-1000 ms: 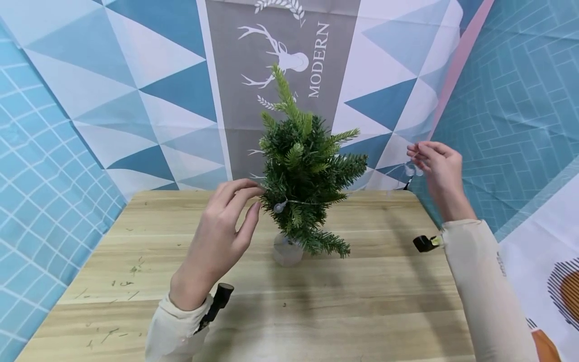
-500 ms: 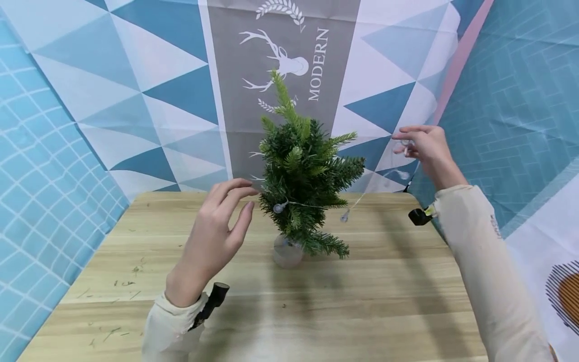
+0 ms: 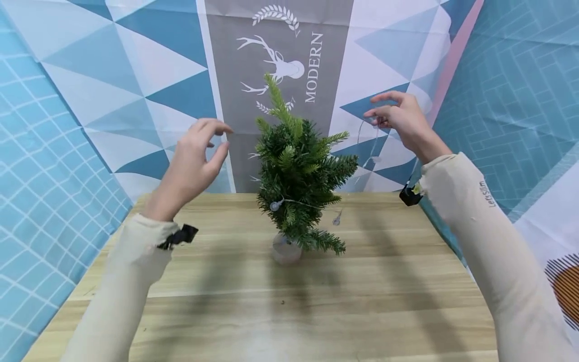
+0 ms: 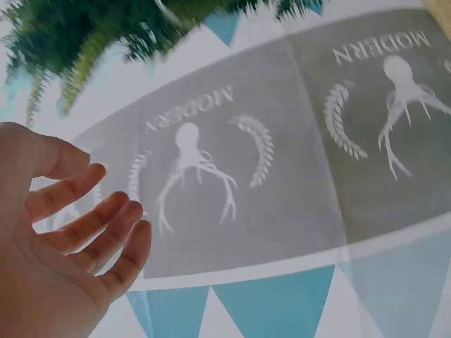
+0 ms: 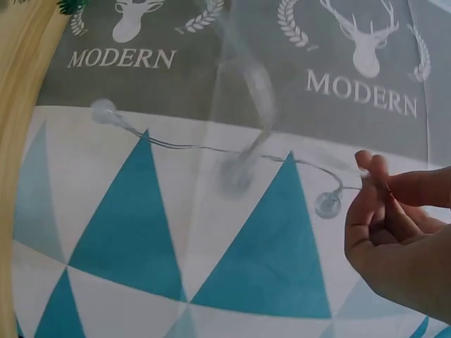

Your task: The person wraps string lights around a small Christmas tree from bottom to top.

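A small artificial Christmas tree (image 3: 300,171) stands upright on a pale round base (image 3: 286,250) in the head view. Across its lower branches runs a thin clear string of fairy lights, one bulb (image 3: 276,206) lying against the needles and another bulb (image 3: 336,220) hanging off the right side. My right hand (image 3: 402,120), raised to the right of the tree, pinches the wire between thumb and fingers. In the right wrist view a bulb (image 5: 328,204) dangles right beside those fingers. My left hand (image 3: 192,158) holds nothing, fingers loosely bent, left of the tree and apart from it.
The wooden table (image 3: 217,296) runs up to a patterned backdrop cloth (image 3: 176,75) close behind the tree. Blue tiled cloths stand on the left (image 3: 59,166) and right (image 3: 511,115). A small dark scrap (image 3: 282,302) lies on the tabletop.
My left hand has left the branches, moving up and to the left. My right hand has risen and come inward with the wire. The strand's right part, stretched before, now hangs slack.
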`<state>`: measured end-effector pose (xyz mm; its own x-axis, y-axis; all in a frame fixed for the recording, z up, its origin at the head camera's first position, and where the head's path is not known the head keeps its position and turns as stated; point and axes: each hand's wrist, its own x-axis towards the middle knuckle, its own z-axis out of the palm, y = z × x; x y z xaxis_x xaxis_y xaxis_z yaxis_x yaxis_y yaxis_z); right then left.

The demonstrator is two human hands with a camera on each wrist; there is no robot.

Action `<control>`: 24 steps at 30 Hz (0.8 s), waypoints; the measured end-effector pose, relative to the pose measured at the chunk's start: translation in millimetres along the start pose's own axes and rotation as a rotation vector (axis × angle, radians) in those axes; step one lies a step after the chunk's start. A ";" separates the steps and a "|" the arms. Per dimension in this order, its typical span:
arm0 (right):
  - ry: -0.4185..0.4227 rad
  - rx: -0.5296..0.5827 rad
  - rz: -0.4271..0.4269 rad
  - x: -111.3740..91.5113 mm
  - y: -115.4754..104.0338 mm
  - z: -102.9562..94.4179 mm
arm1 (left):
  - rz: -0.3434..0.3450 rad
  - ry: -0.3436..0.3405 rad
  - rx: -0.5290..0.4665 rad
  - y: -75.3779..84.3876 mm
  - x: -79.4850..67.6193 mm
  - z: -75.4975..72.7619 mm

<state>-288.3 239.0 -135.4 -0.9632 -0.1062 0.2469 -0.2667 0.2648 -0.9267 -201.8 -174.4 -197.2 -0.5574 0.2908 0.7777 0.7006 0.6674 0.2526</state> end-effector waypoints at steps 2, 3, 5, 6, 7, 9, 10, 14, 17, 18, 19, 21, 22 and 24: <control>-0.006 -0.020 0.008 2.9 -5.8 5.2 | -0.019 -0.042 0.010 -8.0 12.9 -0.1; -0.011 -0.037 0.012 4.3 -9.1 7.6 | -0.026 -0.061 0.013 -11.5 19.5 0.1; -0.031 -0.057 0.013 7.8 -16.4 12.0 | -0.039 -0.091 0.019 -16.5 32.3 0.1; -0.044 -0.060 0.010 9.8 -20.1 14.2 | -0.047 -0.102 0.019 -18.2 38.3 -0.3; -0.060 -0.060 0.002 11.7 -23.6 16.3 | -0.053 -0.110 0.016 -19.9 44.3 -0.5; -0.085 -0.050 -0.015 16.2 -30.6 20.6 | -0.076 -0.125 0.001 -22.0 55.8 -1.8; -0.096 -0.038 -0.022 18.6 -34.3 22.8 | -0.093 -0.135 -0.010 -22.5 61.4 -2.7; -0.115 -0.026 -0.059 27.6 -50.5 32.4 | -0.192 -0.197 -0.083 -22.2 84.2 -6.1; -0.123 -0.046 -0.076 33.0 -64.9 41.4 | -0.274 -0.250 -0.149 -19.9 100.3 -7.6; -0.130 -0.053 -0.080 34.5 -69.8 44.9 | -0.293 -0.261 -0.182 -18.9 105.3 -7.5; -0.141 -0.057 -0.083 36.1 -74.8 48.7 | -0.311 -0.270 -0.216 -18.0 110.1 -7.4; -0.170 -0.046 -0.083 38.6 -84.5 56.8 | -0.341 -0.288 -0.285 -15.7 118.7 -6.7; -0.188 -0.040 -0.086 39.8 -88.8 60.8 | -0.354 -0.296 -0.325 -14.6 123.0 -6.0; -0.221 -0.031 -0.099 41.4 -96.9 69.0 | -0.368 -0.309 -0.410 -12.1 130.8 -4.2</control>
<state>-300.1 142.7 -54.9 -0.9027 -0.3396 0.2643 -0.3632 0.2719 -0.8912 -281.3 -147.3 -96.1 -0.8543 0.3179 0.4112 0.5184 0.4624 0.7194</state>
